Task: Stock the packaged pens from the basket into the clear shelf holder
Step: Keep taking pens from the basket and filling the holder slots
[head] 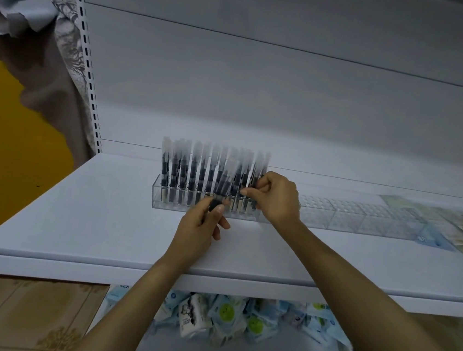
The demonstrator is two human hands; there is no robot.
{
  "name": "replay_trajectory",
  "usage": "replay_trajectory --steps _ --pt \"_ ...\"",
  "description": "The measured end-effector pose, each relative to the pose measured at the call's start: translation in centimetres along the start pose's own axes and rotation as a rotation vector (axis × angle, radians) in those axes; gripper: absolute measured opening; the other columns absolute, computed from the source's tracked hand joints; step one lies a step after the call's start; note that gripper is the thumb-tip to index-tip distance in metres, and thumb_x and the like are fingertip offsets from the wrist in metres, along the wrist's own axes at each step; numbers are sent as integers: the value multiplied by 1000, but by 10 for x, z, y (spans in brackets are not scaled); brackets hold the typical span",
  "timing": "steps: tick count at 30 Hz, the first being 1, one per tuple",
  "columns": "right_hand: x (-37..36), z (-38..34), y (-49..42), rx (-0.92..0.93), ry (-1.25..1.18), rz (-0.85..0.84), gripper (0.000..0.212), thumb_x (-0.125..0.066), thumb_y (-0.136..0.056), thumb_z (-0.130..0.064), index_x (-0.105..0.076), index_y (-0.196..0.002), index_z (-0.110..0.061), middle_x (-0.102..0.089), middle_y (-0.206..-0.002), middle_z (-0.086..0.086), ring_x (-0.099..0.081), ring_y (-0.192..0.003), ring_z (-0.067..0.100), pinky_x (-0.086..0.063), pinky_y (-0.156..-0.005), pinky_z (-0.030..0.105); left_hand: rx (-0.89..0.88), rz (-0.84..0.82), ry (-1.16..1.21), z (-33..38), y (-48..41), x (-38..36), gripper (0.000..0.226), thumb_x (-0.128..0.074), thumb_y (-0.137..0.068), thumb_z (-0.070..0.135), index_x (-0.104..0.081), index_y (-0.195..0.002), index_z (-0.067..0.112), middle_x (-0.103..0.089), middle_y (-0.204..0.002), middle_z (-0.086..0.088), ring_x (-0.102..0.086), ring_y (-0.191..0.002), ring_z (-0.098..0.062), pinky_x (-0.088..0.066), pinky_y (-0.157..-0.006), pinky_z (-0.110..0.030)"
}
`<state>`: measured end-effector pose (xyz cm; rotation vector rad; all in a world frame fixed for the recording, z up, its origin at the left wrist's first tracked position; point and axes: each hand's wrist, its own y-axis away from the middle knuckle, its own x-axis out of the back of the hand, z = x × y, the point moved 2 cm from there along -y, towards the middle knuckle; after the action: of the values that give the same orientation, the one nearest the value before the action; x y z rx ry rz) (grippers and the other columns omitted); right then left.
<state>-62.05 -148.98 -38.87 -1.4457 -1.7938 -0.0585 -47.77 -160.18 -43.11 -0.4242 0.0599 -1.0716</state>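
STEP: slotting pens into clear holder (pixel 362 220) on shelf (pixel 77 216) | left grip (pixel 202 223) pinches tilted packaged pens (pixel 225 182) before filled row | right grip (pixel 275 198) pinches standing pens (pixel 257 175), likely steadying | NEXT: upright them, lower into free cell | basket unseen

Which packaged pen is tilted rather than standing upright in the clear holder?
The tilted pen gripped at its lower end by the left hand, in front of the row. The other pens stand upright in the clear holder.

Clear glossy plastic holder (pixel 362 220); matt white shelf (pixel 77 216).
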Motion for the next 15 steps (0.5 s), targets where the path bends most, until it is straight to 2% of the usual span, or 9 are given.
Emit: replay_trajectory --steps 3,5,6,8,10,11,13,15 --pt "3 7 16 -3 -81 90 33 -80 -72 -40 -59 -74 -15 -62 -64 -6 -64 -59 13 -55 -59 34 -2 -6 9 0 0 0 19 -41 -100 26 -59 -103 21 -66 -75 4 -53 -55 -7 -39 -49 -15" --pt "8 9 33 -11 -199 160 34 -75 -78 -43 -59 -71 -14 -64 -65 -2 -64 -56 15 -53 -55 32 -4 -21 23 1 -1 0 21 -41 -100 27 -60 -102 19 -66 -75 4 -53 -56 -9 -40 -49 -15" --pt "9 7 41 -41 -303 130 33 -72 -81 -42 -61 -73 -12 -66 -68 2 -65 -55 15 -53 -53 32 1 -31 30 1 -1 0 22 -40 -100 28 -60 -102 18 -66 -75 4 -53 -56 -10 -40 -50 -15" --pt "8 -3 56 -118 -511 -74 24 -67 -86 -37 -66 -84 -13 -71 -79 6 -68 -64 13 -53 -54 31 16 -54 47 3 -1 -1 24 -39 -101 27 -60 -102 16 -66 -75 2 -52 -55 -9 -39 -50 -15" --pt "3 -16 68 -136 -623 -284 12 -66 -88 -29 -68 -96 -20 -73 -89 1 -69 -79 10 -55 -64 27 32 -80 72 4 0 -2 28 -37 -102 26 -60 -100 11 -63 -70 0 -48 -52 -9 -37 -49 -15" --pt "0 -20 71 -130 -661 -332 10 -66 -88 -24 -68 -98 -22 -72 -91 -1 -68 -84 9 -55 -68 27 47 -96 86 4 0 -3 29 -36 -103 25 -59 -97 9 -59 -65 1 -46 -51 -8 -36 -48 -15" --pt "-4 -24 72 -131 -716 -337 6 -66 -88 -17 -68 -93 -20 -71 -88 -2 -68 -84 7 -55 -73 27 81 -118 114 4 1 -5 29 -32 -104 21 -54 -88 10 -51 -53 7 -41 -48 -6 -32 -47 -15" --pt "-6 -24 71 -151 -740 -311 3 -66 -88 -14 -68 -89 -16 -70 -87 0 -67 -84 9 -54 -73 27 90 -124 136 6 3 -8 26 -30 -104 17 -49 -87 12 -47 -51 10 -40 -49 -6 -32 -47 -15"
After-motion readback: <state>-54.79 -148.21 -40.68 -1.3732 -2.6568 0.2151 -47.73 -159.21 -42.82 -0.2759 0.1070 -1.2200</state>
